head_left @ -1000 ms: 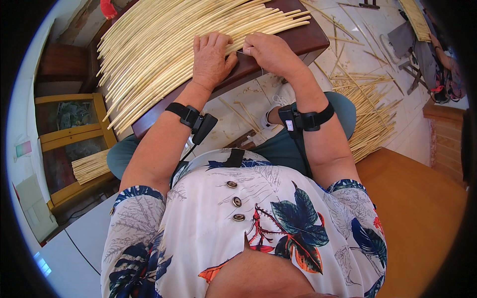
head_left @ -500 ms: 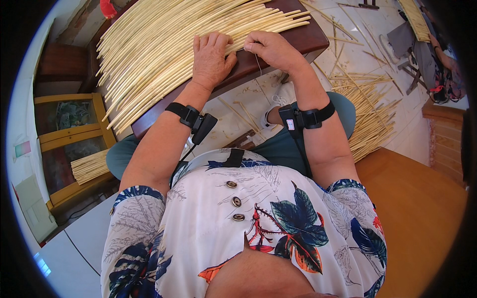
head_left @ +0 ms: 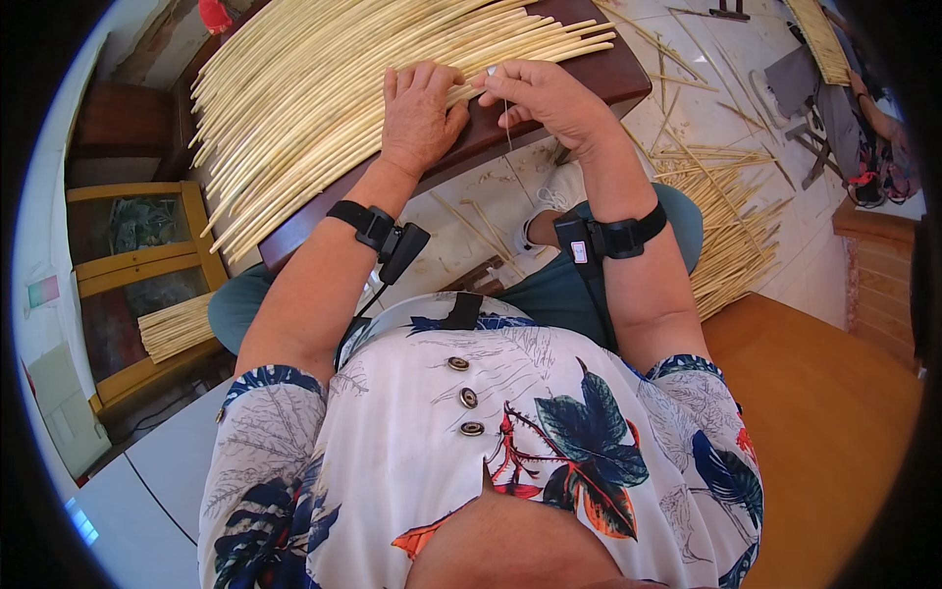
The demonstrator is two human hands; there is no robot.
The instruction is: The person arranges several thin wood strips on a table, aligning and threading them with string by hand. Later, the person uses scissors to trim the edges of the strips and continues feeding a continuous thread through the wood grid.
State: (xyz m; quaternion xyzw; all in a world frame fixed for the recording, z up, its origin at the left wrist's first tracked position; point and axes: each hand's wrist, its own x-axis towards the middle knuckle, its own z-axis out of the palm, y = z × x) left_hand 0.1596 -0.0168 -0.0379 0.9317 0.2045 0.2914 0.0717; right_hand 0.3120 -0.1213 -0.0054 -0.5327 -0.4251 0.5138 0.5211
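A broad layer of pale yellow reed-like stalks (head_left: 304,108) lies side by side across a dark red-brown table (head_left: 606,80). My left hand (head_left: 420,116) rests flat on the near edge of the layer, its fingers stretched over the stalks and the thumb out to the side. Just to its right, at the stalks' near edge, my right hand (head_left: 557,100) pinches a thin thread (head_left: 509,128), part of which hangs down past the table edge. Something small and whitish shows at the right fingertips, too small to name.
More stalks (head_left: 726,226) lie heaped on the floor at right, with loose ones around. A smaller bundle (head_left: 177,329) sits at left by a yellow-framed cabinet (head_left: 93,285). Another person (head_left: 824,108) sits at far right with a stalk panel (head_left: 819,39).
My right hand has turned, its lower fingers loosening and its fingertips rising toward the stalks. The hanging thread has shifted slightly. My left hand stays in place.
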